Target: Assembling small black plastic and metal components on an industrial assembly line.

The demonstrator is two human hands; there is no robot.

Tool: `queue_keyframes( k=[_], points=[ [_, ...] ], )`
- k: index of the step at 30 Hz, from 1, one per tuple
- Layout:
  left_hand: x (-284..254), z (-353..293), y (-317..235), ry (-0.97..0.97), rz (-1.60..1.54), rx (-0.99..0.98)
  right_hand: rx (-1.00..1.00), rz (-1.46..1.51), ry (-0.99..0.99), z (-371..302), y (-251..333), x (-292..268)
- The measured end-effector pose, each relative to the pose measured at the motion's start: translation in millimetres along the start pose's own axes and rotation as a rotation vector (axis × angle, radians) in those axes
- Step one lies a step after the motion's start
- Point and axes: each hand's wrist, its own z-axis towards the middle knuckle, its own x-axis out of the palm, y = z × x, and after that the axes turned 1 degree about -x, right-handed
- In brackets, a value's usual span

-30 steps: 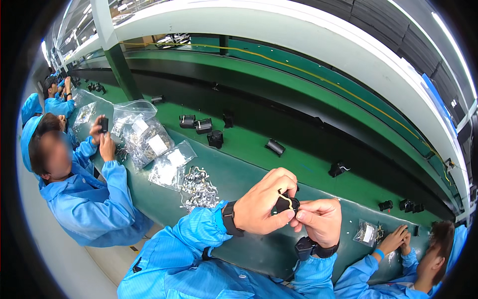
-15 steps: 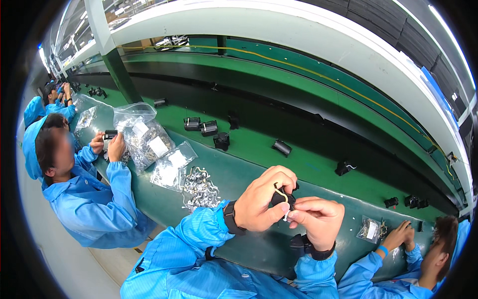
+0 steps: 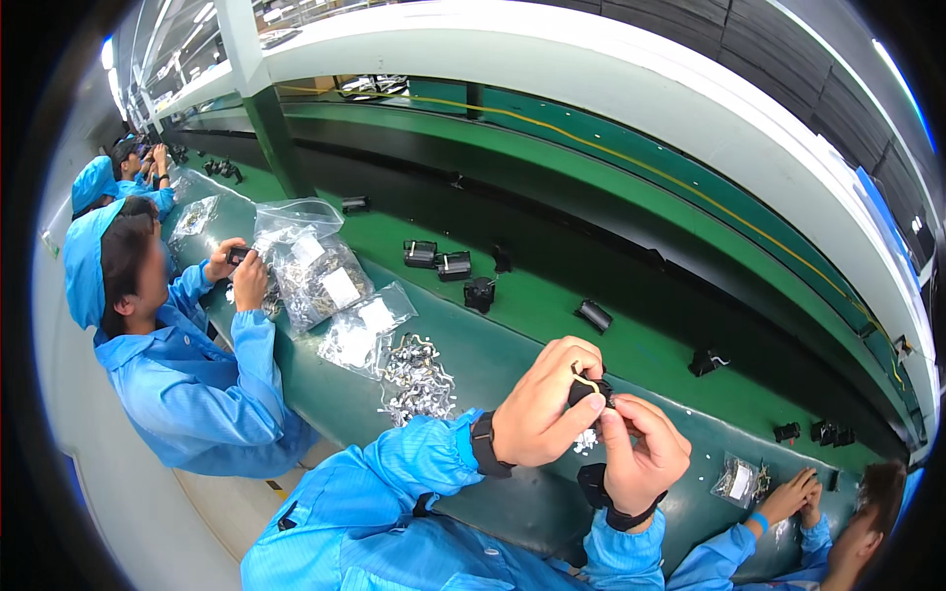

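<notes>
A small black plastic part (image 3: 583, 392) with a thin, bent, cream-coloured strip is held up over the green bench. My left hand (image 3: 542, 409) grips it from the left, thumb below and fingers curled over the far side. At its right edge my right hand (image 3: 642, 455) has thumb and forefinger pinched close together; the fingertips cover what lies between them. Beneath the hands, small white pieces (image 3: 587, 440) lie on the bench. Left of my left hand spreads a loose heap of small metal-and-white strips (image 3: 416, 379).
Clear bags (image 3: 320, 271) of small parts stand beyond the heap. Several black parts (image 3: 453, 265) rest on the green strip beyond the bench (image 3: 493, 345). Co-workers in blue sit at left (image 3: 187, 364) and right (image 3: 818, 542). A post (image 3: 276, 143) rises at the far left.
The view has swung, so the bench and its things appear farther right. My hands still hold the black part together; my right fingers have shifted slightly against its edge.
</notes>
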Motion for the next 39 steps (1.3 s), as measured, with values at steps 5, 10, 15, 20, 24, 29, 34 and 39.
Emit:
queue_keyframes(
  k=[5, 10, 15, 20, 24, 29, 34, 39],
  points=[
    [3.3, -0.7, -0.2, 0.022, 0.095, -0.012, 0.147, 0.112, 0.042, 5.5, -20.2, -15.3],
    [9.1, -1.5, -2.0, 0.039, 0.087, -0.043, 0.149, 0.103, 0.039, 6.6, -17.7, -18.8],
    [4.9, -2.0, -1.1, 0.033, -0.042, -0.097, -0.098, -0.059, 0.031, 4.2, -14.2, -11.7],
    [1.5, -3.6, 4.9, -0.011, -0.192, -0.016, -0.099, 0.011, 0.073, 1.0, -12.4, -4.5],
    [1.9, -4.9, 2.0, 0.009, -0.258, 0.011, -0.239, 0.072, 0.095, 2.8, -16.5, -3.9],
    [-0.3, -5.1, 2.1, 0.003, -0.235, 0.004, -0.487, -0.081, 0.050, 3.7, -20.7, 2.6],
    [-2.0, -8.2, 6.4, 0.008, -0.226, 0.013, -0.465, -0.067, 0.020, 3.9, -20.9, 5.5],
    [-2.7, -5.7, 4.7, -0.011, -0.160, 0.115, -0.305, 0.083, 0.078, 2.7, -14.6, -1.8]
  ],
)
